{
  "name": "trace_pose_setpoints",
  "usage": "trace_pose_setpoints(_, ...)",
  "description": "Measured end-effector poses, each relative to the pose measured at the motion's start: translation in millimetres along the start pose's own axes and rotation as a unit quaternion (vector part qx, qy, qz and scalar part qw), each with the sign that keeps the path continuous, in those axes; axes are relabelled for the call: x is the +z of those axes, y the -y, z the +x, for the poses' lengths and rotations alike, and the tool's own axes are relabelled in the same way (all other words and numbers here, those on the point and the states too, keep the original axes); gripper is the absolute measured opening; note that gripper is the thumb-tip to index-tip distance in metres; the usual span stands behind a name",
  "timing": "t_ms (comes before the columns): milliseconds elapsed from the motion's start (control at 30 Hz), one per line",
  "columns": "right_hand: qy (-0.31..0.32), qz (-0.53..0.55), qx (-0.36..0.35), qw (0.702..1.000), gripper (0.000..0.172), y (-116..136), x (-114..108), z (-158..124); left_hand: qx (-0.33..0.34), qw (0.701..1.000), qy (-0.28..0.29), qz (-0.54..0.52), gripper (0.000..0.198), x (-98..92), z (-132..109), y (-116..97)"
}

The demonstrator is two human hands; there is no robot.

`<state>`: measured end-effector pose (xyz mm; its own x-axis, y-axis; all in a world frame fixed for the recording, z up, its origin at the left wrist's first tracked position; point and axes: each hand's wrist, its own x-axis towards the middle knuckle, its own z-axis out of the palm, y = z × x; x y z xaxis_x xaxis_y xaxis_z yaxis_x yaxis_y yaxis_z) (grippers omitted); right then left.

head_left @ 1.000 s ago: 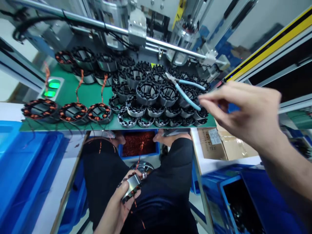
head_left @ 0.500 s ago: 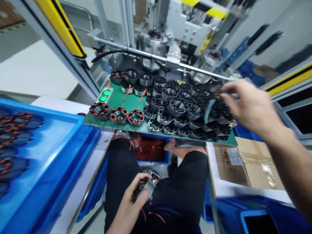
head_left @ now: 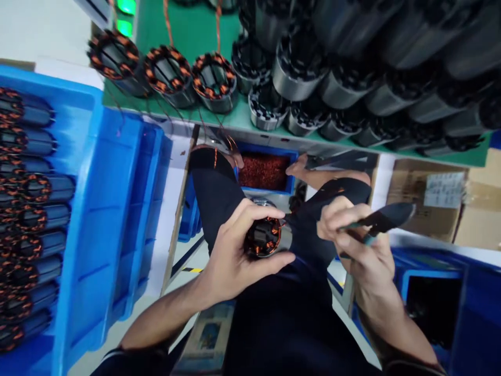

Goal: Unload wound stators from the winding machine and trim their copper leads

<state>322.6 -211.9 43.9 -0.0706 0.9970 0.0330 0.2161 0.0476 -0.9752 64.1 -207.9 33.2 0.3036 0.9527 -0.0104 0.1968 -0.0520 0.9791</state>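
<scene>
Half a second ago the right hand (head_left: 360, 245) reached over the green bench mat (head_left: 188, 26). Now it is down over the lap, closed round dark-nosed, teal-handled cutters (head_left: 385, 216). The left hand (head_left: 230, 258) grips a round, copper-wound steel stator (head_left: 263, 237) just beside them. The white label (head_left: 442, 190) on the brown cardboard box (head_left: 481, 219) is too blurred to read.

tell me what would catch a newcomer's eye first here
In the middle, over the lap, the left hand grips a copper-wound stator while the right hand holds pliers. Above, the green bench is crowded with bare stators, and a blue tray at the left holds rows of wound stators.
</scene>
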Motion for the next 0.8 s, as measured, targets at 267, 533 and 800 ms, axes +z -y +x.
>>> trace_pose_setpoints(267,-0.005,0.071,-0.01,0.997,0.016,10,18,8,0.037,0.996,0.035,0.076,0.054,21.7,4,-3)
trace_pose_setpoints(533,0.003,0.246,0.19,0.951,0.004,-12,30,-6,-0.088,0.976,0.029,-0.196,0.046,35.6,-10,14)
trace_pose_setpoints(800,0.048,0.221,0.188,0.956,0.009,-6,40,5,-0.171,0.938,-0.035,-0.298,0.036,44.2,-2,13)
